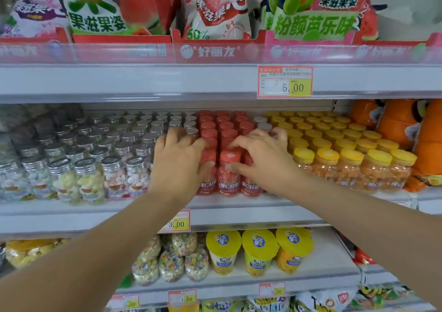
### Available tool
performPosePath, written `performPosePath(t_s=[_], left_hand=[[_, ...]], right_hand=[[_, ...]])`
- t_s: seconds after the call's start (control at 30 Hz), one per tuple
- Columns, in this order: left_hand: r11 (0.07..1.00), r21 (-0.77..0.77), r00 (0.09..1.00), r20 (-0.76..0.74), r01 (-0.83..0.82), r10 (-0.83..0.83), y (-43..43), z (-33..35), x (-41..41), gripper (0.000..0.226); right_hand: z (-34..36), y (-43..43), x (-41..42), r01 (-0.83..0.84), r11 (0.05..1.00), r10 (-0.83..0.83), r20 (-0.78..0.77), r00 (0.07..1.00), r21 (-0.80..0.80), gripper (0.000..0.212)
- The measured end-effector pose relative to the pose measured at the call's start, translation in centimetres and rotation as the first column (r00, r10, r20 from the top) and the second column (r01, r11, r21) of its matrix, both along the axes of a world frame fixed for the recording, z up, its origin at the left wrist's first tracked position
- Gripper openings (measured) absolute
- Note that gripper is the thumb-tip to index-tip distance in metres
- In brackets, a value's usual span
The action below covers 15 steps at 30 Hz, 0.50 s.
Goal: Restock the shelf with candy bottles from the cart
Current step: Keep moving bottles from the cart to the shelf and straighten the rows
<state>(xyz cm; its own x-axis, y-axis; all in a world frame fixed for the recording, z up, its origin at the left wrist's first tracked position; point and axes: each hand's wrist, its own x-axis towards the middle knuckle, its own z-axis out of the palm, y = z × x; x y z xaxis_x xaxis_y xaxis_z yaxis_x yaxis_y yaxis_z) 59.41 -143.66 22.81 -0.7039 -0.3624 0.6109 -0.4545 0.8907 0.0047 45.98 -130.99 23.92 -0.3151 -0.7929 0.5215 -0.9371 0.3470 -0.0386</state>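
spread and resting on the caps of red-lidded clear plastic candy bottles (pixel 228 180) on the white middle shelf (pixel 95 218): left hand (pixel 178 158), right hand (pixel 260 158) (right thumb touching the front bottle). flanked by silver-lidded bottles (pixel 88 177) and yellow-lidded bottles (pixel 351 165).

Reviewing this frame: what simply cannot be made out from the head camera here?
- Stock: the cart is outside the head view, so what remains is unknown.
- Grip: the left hand and right hand both lie over the front red-capped bottles; the hands themselves hide whether either grips a bottle or only presses.
- Price: the left forearm covers the left part of the price tag.
- Labels: text on the silver-capped bottles is too blurred to read.
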Motion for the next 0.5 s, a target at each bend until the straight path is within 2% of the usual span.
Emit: performPosePath(t_s=[0.2, 0.5], left_hand=[[0.999, 0.053, 0.999, 0.032, 0.005, -0.006, -0.1, 0.9, 0.0, 0.042], [0.994, 0.083, 0.996, 0.056, 0.070, -0.075, 0.3, 1.4, 1.1, 0.042]], right_hand=[[0.1, 0.3, -0.7, -0.090, 0.996, 0.091, 0.029, 0.995, -0.015, 0.041], [-0.2, 0.9, -0.8, -0.136, 0.991, 0.137, 0.081, 0.987, -0.016, 0.044]])
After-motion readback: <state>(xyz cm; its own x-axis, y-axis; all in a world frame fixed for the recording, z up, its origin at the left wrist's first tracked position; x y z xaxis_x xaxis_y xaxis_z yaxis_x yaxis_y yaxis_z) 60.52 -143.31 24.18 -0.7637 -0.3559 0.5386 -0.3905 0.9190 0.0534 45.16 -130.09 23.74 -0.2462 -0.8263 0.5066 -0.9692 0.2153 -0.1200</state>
